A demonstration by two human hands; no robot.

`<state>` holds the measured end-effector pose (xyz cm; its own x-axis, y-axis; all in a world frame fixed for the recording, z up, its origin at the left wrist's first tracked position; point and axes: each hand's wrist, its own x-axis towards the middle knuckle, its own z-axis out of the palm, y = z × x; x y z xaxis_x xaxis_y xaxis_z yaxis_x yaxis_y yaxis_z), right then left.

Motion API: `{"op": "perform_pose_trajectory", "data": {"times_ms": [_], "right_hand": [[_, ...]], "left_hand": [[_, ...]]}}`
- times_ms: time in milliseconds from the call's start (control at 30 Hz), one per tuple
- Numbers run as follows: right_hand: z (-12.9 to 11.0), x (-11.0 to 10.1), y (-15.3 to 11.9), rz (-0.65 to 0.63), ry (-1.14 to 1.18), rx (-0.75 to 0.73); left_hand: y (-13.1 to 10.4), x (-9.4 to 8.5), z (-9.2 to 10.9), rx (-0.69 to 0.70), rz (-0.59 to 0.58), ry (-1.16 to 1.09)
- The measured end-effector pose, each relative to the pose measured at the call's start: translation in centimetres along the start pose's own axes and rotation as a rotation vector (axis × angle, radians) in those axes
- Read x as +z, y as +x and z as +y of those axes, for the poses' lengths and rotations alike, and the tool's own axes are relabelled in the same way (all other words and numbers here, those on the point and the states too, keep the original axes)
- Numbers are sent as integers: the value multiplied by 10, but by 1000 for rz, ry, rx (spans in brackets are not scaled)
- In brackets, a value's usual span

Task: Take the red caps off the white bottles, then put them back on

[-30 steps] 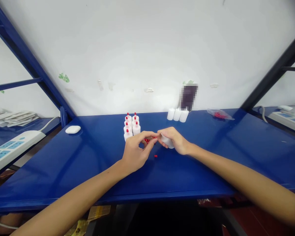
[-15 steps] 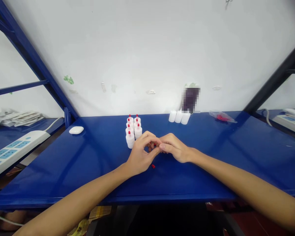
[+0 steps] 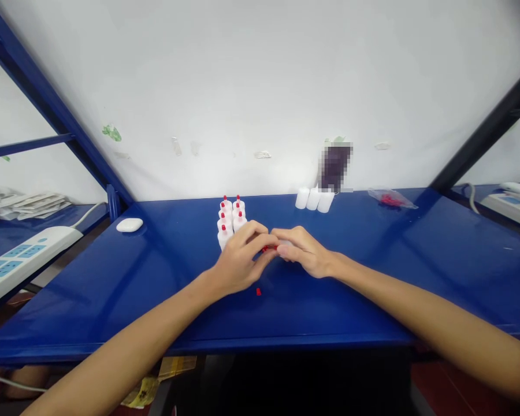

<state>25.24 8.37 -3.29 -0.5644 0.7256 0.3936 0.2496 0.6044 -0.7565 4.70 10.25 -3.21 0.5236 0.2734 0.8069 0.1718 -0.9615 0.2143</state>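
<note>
My left hand (image 3: 244, 257) and my right hand (image 3: 304, 252) meet above the middle of the blue table. The left fingertips are pinched around a small red cap (image 3: 268, 248). My right hand is closed on a small whitish, translucent piece (image 3: 285, 245), mostly hidden by the fingers. Whether cap and piece are joined, I cannot tell. Another red cap (image 3: 258, 292) lies on the table below the left hand. Just beyond that hand, several white bottles (image 3: 224, 236) with red tips stand upright in two rows, partly covered by it.
Three white bottles without red tips (image 3: 313, 200) stand at the back, beside a blurred dark panel (image 3: 335, 167). A clear bag of red caps (image 3: 391, 200) lies at the back right. To the left are a white rounded case (image 3: 129, 225) and a power strip (image 3: 28, 257).
The view has shifted slightly. My fingertips have moved apart a little, and more red plus the whitish piece now show between them. The loose cap appears turned.
</note>
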Motion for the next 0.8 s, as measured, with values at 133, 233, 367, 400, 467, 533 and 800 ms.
{"op": "perform_pose_trajectory", "data": {"times_ms": [133, 233, 367, 400, 467, 533, 800], "right_hand": [[4, -2, 0, 159, 121, 62], [10, -5, 2, 270, 195, 139], [18, -8, 6, 361, 302, 178], [21, -8, 6, 381, 331, 180], [24, -8, 6, 403, 376, 176], [26, -7, 6, 400, 394, 171], [29, -3, 8, 355, 485, 183]], "left_hand": [[9, -36, -19, 143, -12, 266], [14, -57, -28, 172, -193, 442], [13, -63, -32, 137, -430, 553], [12, -62, -33, 123, -465, 568], [9, -60, -36, 104, -501, 597], [8, -59, -39, 100, -487, 620], [16, -56, -7, 77, -405, 327]]}}
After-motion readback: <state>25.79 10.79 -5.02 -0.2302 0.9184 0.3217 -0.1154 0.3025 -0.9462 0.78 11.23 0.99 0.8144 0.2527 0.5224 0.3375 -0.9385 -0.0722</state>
